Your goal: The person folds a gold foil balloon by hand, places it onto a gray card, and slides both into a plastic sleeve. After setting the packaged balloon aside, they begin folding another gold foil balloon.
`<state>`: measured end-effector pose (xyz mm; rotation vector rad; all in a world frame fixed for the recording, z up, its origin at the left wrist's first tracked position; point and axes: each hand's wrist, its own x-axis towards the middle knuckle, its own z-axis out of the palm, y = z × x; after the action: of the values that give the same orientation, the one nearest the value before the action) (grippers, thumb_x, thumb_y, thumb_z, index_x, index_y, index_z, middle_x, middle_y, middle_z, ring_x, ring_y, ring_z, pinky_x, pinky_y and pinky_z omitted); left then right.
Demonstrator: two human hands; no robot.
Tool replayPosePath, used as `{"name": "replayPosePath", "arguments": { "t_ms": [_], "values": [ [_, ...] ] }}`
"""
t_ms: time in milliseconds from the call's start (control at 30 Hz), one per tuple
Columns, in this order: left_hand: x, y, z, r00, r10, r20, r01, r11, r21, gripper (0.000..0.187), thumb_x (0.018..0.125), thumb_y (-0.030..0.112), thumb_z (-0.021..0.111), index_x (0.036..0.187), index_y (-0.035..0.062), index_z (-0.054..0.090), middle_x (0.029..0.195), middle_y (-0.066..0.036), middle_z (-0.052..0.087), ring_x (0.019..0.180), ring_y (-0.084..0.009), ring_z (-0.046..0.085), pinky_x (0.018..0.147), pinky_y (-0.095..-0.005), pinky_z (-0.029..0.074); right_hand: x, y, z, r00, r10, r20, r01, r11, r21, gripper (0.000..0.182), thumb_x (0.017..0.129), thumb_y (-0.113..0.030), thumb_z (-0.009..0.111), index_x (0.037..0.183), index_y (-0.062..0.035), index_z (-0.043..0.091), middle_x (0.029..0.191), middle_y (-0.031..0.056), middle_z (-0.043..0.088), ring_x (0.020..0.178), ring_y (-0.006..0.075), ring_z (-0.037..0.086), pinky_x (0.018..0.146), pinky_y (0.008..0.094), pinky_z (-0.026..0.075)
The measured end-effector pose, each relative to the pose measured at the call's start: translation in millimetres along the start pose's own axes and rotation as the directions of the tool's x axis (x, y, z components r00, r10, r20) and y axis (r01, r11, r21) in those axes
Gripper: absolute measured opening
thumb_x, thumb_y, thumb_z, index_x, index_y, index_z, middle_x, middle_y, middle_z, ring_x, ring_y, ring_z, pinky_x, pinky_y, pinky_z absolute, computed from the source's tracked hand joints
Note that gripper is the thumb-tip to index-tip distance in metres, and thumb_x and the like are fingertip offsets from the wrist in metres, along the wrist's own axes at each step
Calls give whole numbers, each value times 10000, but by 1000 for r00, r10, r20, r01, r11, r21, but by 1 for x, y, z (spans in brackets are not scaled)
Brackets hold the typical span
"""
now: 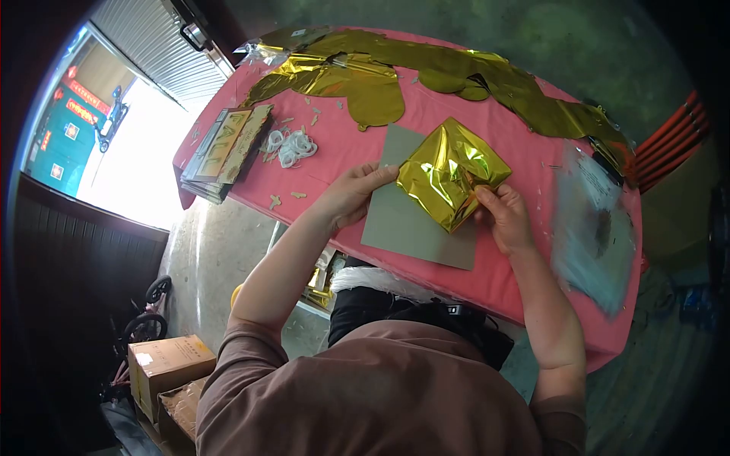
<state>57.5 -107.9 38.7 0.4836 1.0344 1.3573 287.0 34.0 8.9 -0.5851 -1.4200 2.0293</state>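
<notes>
A folded gold foil balloon (449,171), shiny and roughly square, is held between both my hands over a grey cardboard sheet (388,220). My left hand (357,194) pinches its left corner between thumb and fingers, close to the sheet's left edge. At the lower right edge, the thumb and fingers of my right hand (503,216) are closed on the foil. Flat, unfolded gold foil balloons (376,99) lie along the far side of the pink-covered table (327,156).
White ribbon coils (293,147) and small pale pieces (275,201) lie left of the sheet, beside a stack of printed packets (220,156). Clear plastic bags (597,228) cover the table's right end. Cardboard boxes (171,357) stand on the floor at lower left.
</notes>
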Motion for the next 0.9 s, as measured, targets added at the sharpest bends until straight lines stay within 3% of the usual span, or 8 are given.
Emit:
{"name": "replayPosePath", "arguments": {
  "t_ms": [167, 233, 267, 333, 433, 567, 767, 900],
  "values": [
    [-2, 3, -16, 994, 93, -59, -69, 942, 328, 268, 936, 289, 503, 1025, 42, 556, 916, -41, 636, 747, -129, 624, 566, -275, 485, 0, 2, -4, 1000, 10, -22, -12, 995, -99, 107, 867, -149, 626, 909, -51, 621, 831, 10, 637, 664, 61, 558, 561, 193, 453],
    [-6, 5, -16, 968, 245, -56, -110, 614, 781, 240, 923, 275, 514, 838, 58, 572, 713, -34, 615, 619, -164, 614, 509, -321, 453, -1, 3, -1, 1000, 11, -14, -12, 991, -134, 111, 870, -150, 623, 906, -45, 619, 821, 14, 637, 644, 58, 554, 558, 187, 452],
    [-8, 5, -15, 967, 248, -60, -109, 615, 781, 240, 923, 275, 514, 838, 58, 572, 713, -34, 615, 619, -164, 614, 509, -321, 453, -1, 3, 1, 1000, 8, -4, -9, 986, -169, 115, 872, -151, 621, 903, -40, 617, 811, 19, 637, 625, 54, 551, 556, 181, 451],
    [-10, 2, -10, 816, 566, 123, -63, -123, 990, 250, 887, 262, 547, 736, 63, 562, 613, -92, 565, 562, -243, 594, 514, -357, 457, -1, 4, 1, 1000, 0, 6, 1, 980, -198, 116, 873, -151, 620, 899, -38, 616, 799, 19, 636, 618, 53, 548, 556, 181, 449],
    [-8, -3, -10, 743, 639, 199, 25, -324, 946, 236, 859, 257, 567, 737, 56, 575, 684, -139, 584, 599, -306, 585, 527, -406, 456, -2, 3, 5, 1000, -20, 10, 22, 971, -239, 128, 877, -151, 616, 888, -24, 611, 766, 18, 627, 595, 50, 537, 551, 180, 443],
    [-7, -2, -17, 714, 658, 241, 14, -358, 934, 232, 858, 255, 570, 753, 49, 585, 714, -126, 612, 611, -318, 595, 533, -431, 457, -4, 0, 9, 999, -37, -4, 35, 968, -249, 139, 880, -149, 613, 885, -11, 610, 752, 16, 623, 581, 47, 528, 545, 180, 438],
    [-27, 27, -41, 715, 688, 123, -109, -64, 992, 175, 828, 197, 615, 837, 22, 629, 787, -130, 622, 707, -285, 617, 610, -380, 481, -4, -1, 9, 999, -47, 10, 48, 967, -250, 132, 882, -148, 609, 880, -16, 609, 757, 16, 623, 591, 47, 531, 551, 180, 442],
    [-37, 74, -82, 588, 805, -81, 163, -20, 986, 217, 801, 221, 637, 884, 20, 652, 842, -132, 642, 774, -275, 629, 670, -370, 486, -4, -1, 9, 999, -49, 13, 50, 968, -245, 131, 883, -147, 608, 878, -16, 608, 758, 16, 623, 592, 48, 532, 553, 181, 443]
  ]
}}
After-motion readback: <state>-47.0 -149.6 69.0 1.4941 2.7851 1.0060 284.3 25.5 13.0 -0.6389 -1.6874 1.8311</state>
